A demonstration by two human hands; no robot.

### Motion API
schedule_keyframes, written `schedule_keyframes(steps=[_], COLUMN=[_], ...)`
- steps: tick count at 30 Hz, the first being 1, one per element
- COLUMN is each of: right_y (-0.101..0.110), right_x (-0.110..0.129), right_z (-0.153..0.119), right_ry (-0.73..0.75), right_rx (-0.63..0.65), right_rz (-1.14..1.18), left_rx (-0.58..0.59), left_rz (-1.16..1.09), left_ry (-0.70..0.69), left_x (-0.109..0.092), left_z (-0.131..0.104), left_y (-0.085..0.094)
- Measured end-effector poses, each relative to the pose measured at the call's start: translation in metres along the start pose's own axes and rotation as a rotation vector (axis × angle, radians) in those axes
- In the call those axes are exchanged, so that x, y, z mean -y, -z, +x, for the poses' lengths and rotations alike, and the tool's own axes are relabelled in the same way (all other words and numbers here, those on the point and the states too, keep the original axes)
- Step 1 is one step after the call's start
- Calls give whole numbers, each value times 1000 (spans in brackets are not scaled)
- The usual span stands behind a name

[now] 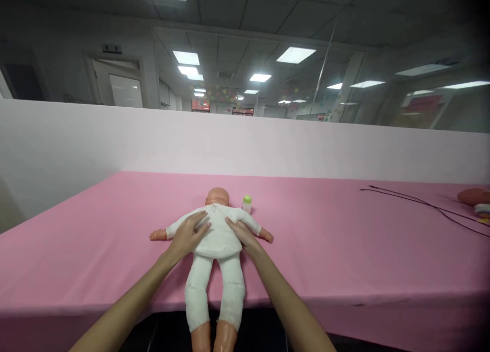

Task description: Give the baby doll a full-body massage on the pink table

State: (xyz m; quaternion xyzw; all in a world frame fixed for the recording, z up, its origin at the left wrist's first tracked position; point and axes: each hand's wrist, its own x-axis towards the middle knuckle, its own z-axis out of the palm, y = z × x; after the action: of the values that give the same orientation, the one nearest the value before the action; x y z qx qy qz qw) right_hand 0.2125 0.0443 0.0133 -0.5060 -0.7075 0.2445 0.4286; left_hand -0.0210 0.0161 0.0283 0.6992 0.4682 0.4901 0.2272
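Observation:
A baby doll point(217, 239) with a white cloth body lies on the pink-covered table point(325, 250), the back of its head toward me and its arms spread. Its lower legs hang past the table's front edge. My left hand point(190, 233) rests on the left side of the doll's back, fingers apart. On the right side of the torso lies my right hand point(242, 233), thumb on the cloth and the other fingers hidden under the doll's side. Just beyond the doll's right shoulder stands a small bottle point(247, 204) with a green cap.
Thin black cables point(415, 200) run across the table's right part. At the far right edge another doll point(473, 196) is partly visible. A low white partition point(245, 147) rises behind the table, with glass above it.

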Motion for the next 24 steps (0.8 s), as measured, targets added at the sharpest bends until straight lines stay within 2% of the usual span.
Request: schedule_keyframes(steps=[2,4,6,8,10,15,20,24], right_y=[3,4,5,3,-1,-9,-11,-8], right_x=[7,10,9,6,2,-8,-12,-9], right_z=[-7,-15,-20,-21,-19,-13,-13,-12], right_ry=[-67,-78,3,112,150,27,-61,-120], right_rx=[41,-15,-88,-67,22,146,115,79], right_rz=[-50,-222,-395,-442,-388,-223,-85,-40], left_rx=[118,178,187,169,156,172,109,166], left_rz=[25,95,136,110,65,101,130,390], left_ry=[-21,-11,1,19,30,37,48,32], left_x=[-2,-1,2,6,10,20,20,14], left_z=[0,-1,-2,-3,-2,-3,3,25], left_y=[-11,-18,-23,-24,-23,-19,-12,-3])
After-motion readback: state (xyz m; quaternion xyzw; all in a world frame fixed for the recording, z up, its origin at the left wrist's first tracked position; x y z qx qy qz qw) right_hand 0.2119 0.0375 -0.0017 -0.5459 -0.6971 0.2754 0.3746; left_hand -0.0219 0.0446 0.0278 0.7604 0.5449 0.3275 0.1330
